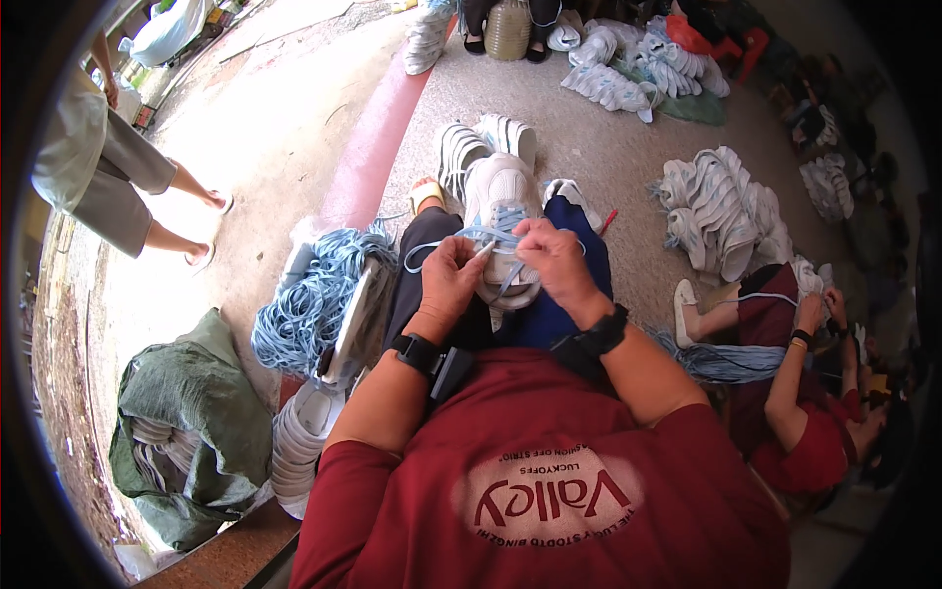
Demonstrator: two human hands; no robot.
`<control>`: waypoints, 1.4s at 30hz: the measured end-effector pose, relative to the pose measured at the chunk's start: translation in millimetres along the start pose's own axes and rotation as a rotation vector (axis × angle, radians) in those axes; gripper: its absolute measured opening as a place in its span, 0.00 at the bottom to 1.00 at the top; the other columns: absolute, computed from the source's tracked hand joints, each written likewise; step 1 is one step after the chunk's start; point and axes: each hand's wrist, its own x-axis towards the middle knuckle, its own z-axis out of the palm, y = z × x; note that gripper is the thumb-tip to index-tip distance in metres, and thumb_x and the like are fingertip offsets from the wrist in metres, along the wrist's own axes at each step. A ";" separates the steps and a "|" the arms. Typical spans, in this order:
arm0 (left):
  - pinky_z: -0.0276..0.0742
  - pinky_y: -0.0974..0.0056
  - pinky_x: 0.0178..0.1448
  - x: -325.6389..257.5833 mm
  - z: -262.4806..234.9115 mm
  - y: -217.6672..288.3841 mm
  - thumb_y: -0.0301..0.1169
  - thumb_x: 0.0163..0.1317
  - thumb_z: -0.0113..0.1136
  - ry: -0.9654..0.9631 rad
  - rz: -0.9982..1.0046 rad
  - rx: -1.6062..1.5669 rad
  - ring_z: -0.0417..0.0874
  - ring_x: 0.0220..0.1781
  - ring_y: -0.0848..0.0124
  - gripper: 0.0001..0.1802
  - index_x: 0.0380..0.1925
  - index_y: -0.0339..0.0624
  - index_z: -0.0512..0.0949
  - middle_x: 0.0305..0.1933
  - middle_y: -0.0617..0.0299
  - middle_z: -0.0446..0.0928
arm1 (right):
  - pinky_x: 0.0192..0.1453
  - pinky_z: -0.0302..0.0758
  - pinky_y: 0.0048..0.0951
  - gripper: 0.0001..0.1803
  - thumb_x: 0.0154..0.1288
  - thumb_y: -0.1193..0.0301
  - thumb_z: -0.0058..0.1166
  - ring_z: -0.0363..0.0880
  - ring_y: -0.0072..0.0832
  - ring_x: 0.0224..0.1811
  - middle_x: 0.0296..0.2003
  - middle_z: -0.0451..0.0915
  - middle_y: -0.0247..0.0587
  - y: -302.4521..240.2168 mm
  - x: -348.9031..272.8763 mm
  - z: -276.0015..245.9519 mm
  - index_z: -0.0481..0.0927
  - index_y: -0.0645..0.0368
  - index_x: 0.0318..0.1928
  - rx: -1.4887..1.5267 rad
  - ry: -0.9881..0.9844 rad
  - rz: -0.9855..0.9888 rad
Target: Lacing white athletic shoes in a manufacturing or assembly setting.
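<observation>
A white sneaker [501, 184] rests on my lap, its toe pointing away from me. Light-blue shoelace [507, 218] runs through its eyelets, with loose lengths crossing over the tongue. My left hand [449, 279] is closed in a pinch at the left side of the shoe opening, and a lace loops out beside it. On the right side, my right hand [557, 261] has its fingers bent and pressed together on the lace, close above the shoe. The fingertips partly hide the lace they grip.
To my left lie a heap of blue laces [312, 304], stacked white shoes [302, 442] and a green sack [191, 422]. More shoes [721, 211] are piled at the right, near a co-worker [800, 412] handling lace. A person [108, 167] stands at far left.
</observation>
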 end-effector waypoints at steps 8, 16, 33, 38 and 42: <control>0.73 0.66 0.35 -0.5 22.8 57.5 0.31 0.50 0.63 -0.030 0.556 0.521 0.78 0.29 0.66 0.07 0.22 0.41 0.76 0.23 0.58 0.74 | 0.37 0.70 0.23 0.05 0.66 0.71 0.48 0.73 0.23 0.29 0.32 0.78 0.47 -18.4 -35.6 -51.7 0.71 0.59 0.33 0.889 0.004 0.330; 0.77 0.58 0.38 14.6 43.9 92.9 0.29 0.48 0.56 -0.446 0.355 1.149 0.82 0.34 0.57 0.05 0.20 0.40 0.79 0.27 0.52 0.79 | 0.26 0.60 0.17 0.08 0.66 0.75 0.43 0.63 0.17 0.21 0.20 0.69 0.33 2.9 -38.0 -57.6 0.67 0.58 0.27 0.642 0.026 0.338; 0.73 0.54 0.34 -33.0 -107.7 29.1 0.25 0.48 0.54 0.123 0.015 0.887 0.79 0.30 0.52 0.02 0.22 0.38 0.76 0.25 0.48 0.77 | 0.32 0.72 0.36 0.05 0.51 0.78 0.56 0.75 0.45 0.28 0.26 0.76 0.48 50.2 -141.2 -153.3 0.79 0.64 0.31 -0.730 0.064 0.081; 0.74 0.58 0.35 -43.6 -141.1 16.6 0.25 0.51 0.56 0.130 0.074 0.941 0.80 0.30 0.54 0.06 0.29 0.41 0.81 0.26 0.49 0.78 | 0.32 0.72 0.34 0.04 0.51 0.80 0.55 0.75 0.43 0.28 0.25 0.75 0.48 58.5 -167.0 -187.2 0.79 0.65 0.30 -0.720 0.315 0.232; 0.71 0.67 0.27 -56.1 -145.7 13.7 0.24 0.51 0.59 0.024 -0.140 0.602 0.77 0.20 0.69 0.07 0.31 0.37 0.82 0.24 0.57 0.80 | 0.32 0.71 0.33 0.04 0.50 0.80 0.55 0.76 0.42 0.28 0.25 0.74 0.48 63.1 -170.5 -192.0 0.78 0.65 0.30 -0.741 0.309 0.225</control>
